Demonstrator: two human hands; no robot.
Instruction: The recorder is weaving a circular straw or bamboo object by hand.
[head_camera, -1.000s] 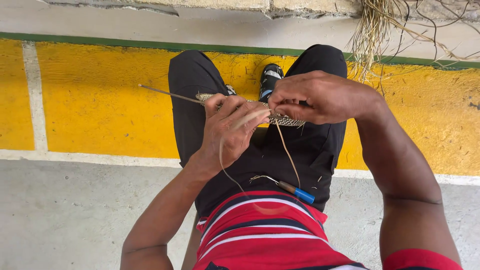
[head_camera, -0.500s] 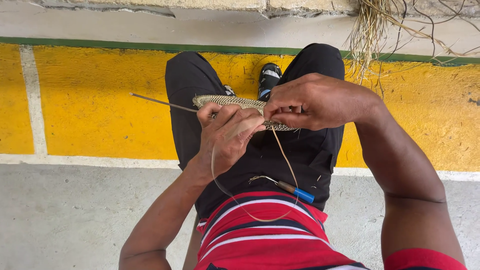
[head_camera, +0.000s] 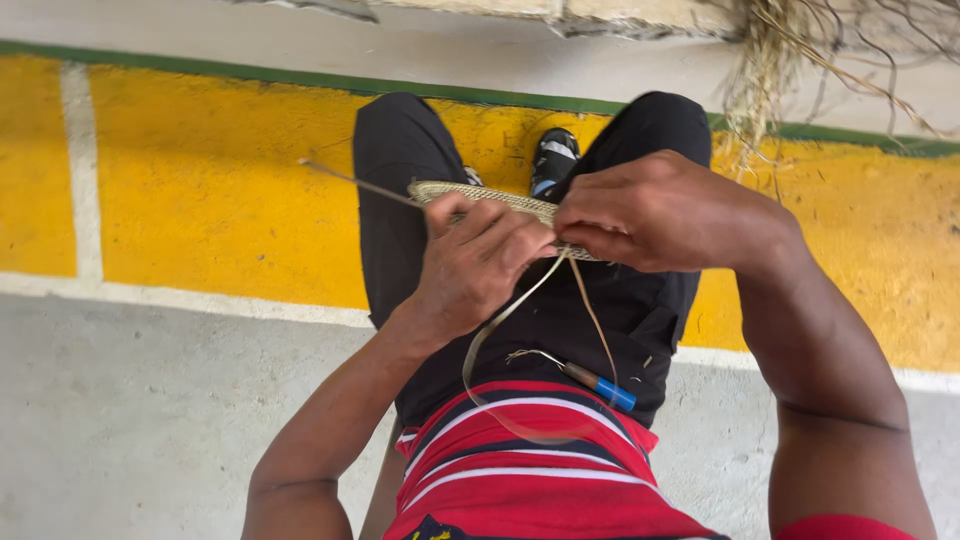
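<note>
The left hand (head_camera: 470, 265) is closed around the near part of a flat woven fibre piece (head_camera: 480, 197), with the fingers curled over its edge and the thumb side turned up. The right hand (head_camera: 665, 212) is also closed, and its fingertips pinch the same woven piece at the right end, just where it touches the left hand. The two hands meet in the middle, above the person's lap.

The woven piece is pale, straw-coloured and narrow, and it lies almost level between the knees. From its left end a thin stiff strand (head_camera: 350, 180) sticks out to the left. From under the hands a long loose fibre strip (head_camera: 500, 330) hangs down in a loop and reaches the person's shirt.

On the lap, below the hands, lies a small tool with a blue handle (head_camera: 600, 388) and a thin metal tip; neither hand touches it. The person wears black trousers (head_camera: 400, 200) and a red shirt with white and dark stripes (head_camera: 520, 470). One dark shoe (head_camera: 553, 158) shows between the knees.

Under the legs there is a yellow painted band (head_camera: 200, 200) with a green line at the far edge, and a grey concrete floor (head_camera: 150, 400) nearer. At the top right, a bundle of dry fibres (head_camera: 770, 60) hangs over the wall.
</note>
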